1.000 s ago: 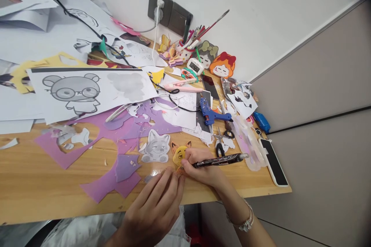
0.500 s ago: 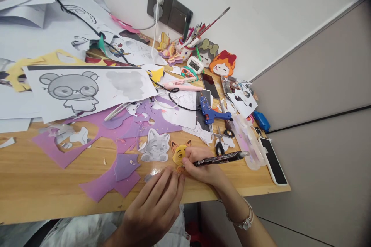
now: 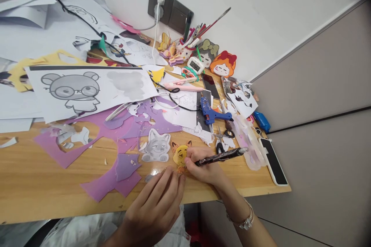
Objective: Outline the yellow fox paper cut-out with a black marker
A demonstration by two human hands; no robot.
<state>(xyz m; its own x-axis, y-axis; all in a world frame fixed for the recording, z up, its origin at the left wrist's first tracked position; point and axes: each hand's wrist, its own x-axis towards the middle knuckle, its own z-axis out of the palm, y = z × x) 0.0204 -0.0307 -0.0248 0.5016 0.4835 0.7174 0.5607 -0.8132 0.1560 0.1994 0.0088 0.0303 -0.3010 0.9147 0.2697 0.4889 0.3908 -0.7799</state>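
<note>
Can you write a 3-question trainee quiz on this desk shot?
1. True or false: the right hand holds a black pen.
2. Which cutout does the pen tip touch? A) grey fox B) yellow fox C) red-haired head
3. Fill in: the blue glue gun lies ___ the scissors, toward the wall.

Key:
1. True.
2. B.
3. Beyond. The left hand rests fingertips-down on the table by the yellow fox.
</note>
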